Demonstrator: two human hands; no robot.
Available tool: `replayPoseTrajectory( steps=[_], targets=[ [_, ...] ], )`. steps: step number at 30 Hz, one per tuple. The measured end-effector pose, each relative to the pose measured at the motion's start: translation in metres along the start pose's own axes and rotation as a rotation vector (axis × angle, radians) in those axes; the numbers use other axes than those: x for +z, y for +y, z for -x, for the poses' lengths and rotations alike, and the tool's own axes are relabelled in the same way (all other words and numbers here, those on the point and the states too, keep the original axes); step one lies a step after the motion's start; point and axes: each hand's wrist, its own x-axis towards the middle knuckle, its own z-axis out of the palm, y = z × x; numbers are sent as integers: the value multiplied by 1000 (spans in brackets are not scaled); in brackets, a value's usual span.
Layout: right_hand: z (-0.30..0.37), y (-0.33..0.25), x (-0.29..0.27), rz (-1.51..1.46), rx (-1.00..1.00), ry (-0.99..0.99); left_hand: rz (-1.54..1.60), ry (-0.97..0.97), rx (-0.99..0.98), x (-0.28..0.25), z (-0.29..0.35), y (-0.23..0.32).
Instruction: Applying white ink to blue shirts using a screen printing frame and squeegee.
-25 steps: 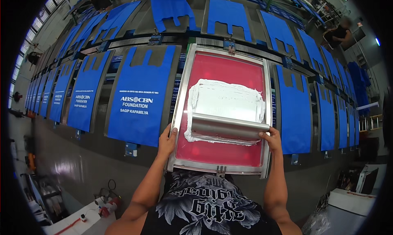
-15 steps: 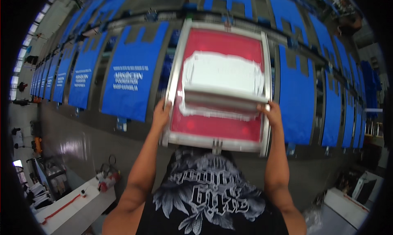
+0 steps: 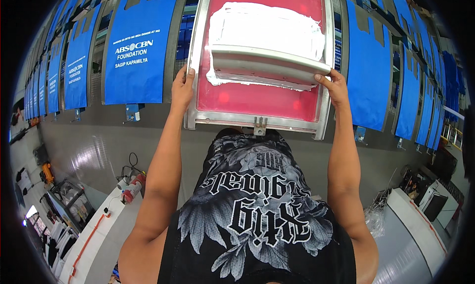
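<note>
Silver squeegee [image 3: 269, 68]: long axis crosswise, right end in right hand [image 3: 337, 89].

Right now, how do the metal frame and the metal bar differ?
The metal frame is larger than the metal bar. The frame borders the red sheet; the bar is a single long piece set crosswise over it, with white paste on either side. Both are silvery grey.
</note>
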Motion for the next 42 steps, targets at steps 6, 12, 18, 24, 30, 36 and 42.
replayPoseTrajectory(
  steps=[6, 12, 18, 24, 30, 36, 42],
  targets=[
    [-5, -1, -8, -15, 51, -43, -53, 15, 44, 2, -5, -16],
    [30, -57, -9, 838, -80, -210, -487, 5, 461, -9, 27, 52],
    [84, -73, 44, 1052, -393, -233, -1071, -604, 587, 6, 49, 114],
    [24, -108, 62, 1089, -656, 58, -788, -186, 876, -3, 0, 134],
    [14, -52, 81, 1280, -569, 47, -902, -120, 849, 27, -12, 68],
    [115, -81, 60, 1053, -471, -150, -869, -250, 709, -15, 98, 81],
    [62, -71, 66, 1159, -464, -92, -808, -98, 868, 4, 43, 76]
  ],
)
